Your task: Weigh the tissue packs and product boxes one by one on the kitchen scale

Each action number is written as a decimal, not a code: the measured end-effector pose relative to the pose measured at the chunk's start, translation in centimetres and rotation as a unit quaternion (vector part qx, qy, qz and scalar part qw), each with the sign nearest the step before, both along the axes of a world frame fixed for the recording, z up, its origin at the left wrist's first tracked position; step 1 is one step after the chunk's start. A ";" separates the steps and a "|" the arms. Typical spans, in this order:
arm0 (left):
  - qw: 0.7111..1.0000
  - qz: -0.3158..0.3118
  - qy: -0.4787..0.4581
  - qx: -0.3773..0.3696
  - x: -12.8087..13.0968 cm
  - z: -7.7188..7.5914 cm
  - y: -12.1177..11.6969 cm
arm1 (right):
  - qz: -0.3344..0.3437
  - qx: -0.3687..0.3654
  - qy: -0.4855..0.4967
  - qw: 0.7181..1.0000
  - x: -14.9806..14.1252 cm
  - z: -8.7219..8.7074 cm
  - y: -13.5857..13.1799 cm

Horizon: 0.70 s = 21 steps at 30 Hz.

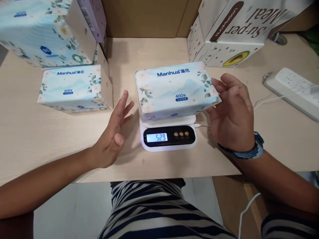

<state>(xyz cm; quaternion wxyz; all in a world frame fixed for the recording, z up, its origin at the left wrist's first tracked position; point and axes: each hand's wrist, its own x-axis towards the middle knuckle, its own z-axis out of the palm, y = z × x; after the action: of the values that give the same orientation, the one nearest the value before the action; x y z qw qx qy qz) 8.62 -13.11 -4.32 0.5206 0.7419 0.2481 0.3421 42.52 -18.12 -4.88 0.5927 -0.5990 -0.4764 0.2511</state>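
From my end I see a pale wood-grain desk [82, 132] — a brown board [142, 16] standing upright at its far side, light floor tiles [59, 212] below its near edge, soft light across the top.

Soft, moderate light cast diffuse shadows on the tabletop [74, 132], the backlit display [156, 137] glowed, large print stayed legible, and wide-angle stretching showed toward the edges.

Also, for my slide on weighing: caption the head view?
Manhua tissue pack on a digital scale, right hand at its corner, left hand open.
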 end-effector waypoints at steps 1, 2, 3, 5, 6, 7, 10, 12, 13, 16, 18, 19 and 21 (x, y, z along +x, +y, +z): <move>1.000 0.020 0.005 -0.004 0.2 0.1 -0.2 | 0.006 -0.021 -0.006 1.000 0.1 0.0 -0.2; 0.999 0.042 0.009 -0.006 0.4 0.1 -0.4 | 0.013 -0.037 -0.014 0.999 0.1 -0.1 -0.3; 0.998 0.062 0.013 -0.006 0.6 0.2 -0.7 | 0.020 -0.045 -0.018 0.999 0.0 -0.1 -0.3; 0.996 0.087 0.016 -0.002 1.0 0.2 -1.0 | 0.033 -0.050 -0.010 0.998 -0.2 0.0 -0.4; 0.996 0.092 0.016 -0.001 1.1 0.2 -1.1 | 0.037 -0.051 -0.002 0.998 -0.4 0.1 -0.3; 0.995 0.096 0.015 0.000 1.3 0.2 -1.2 | 0.038 -0.052 0.001 0.998 -0.5 0.1 -0.3; 0.995 0.102 0.004 0.002 1.5 0.1 -1.1 | 0.035 -0.045 -0.012 0.998 -0.7 0.2 -0.2; 0.994 0.105 -0.007 0.000 1.4 -0.1 -1.0 | 0.038 -0.036 -0.008 0.999 -0.7 0.2 -0.1; 0.995 0.103 -0.009 -0.003 1.2 -0.1 -0.8 | 0.040 -0.033 0.002 0.999 -0.7 0.2 -0.1; 0.998 0.062 0.003 0.002 0.7 -0.3 -0.4 | 0.035 -0.024 0.067 0.997 -0.9 0.3 -0.2; 0.999 0.037 0.016 0.009 0.4 -0.2 -0.3 | 0.026 -0.016 0.118 0.993 -1.2 0.4 -0.2; 0.999 0.035 0.021 0.010 0.4 -0.1 -0.3 | 0.024 -0.013 0.136 0.990 -1.4 0.4 -0.2; 0.998 0.049 0.024 0.004 0.5 0.2 -0.5 | 0.026 -0.010 0.150 0.988 -1.6 0.5 -0.3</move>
<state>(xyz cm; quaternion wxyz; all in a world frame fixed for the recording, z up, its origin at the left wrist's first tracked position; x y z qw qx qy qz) 9.13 -13.63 -4.12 0.4942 0.7388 0.2956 0.3500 40.90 -18.39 -4.34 0.6445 -0.5478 -0.3951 0.3584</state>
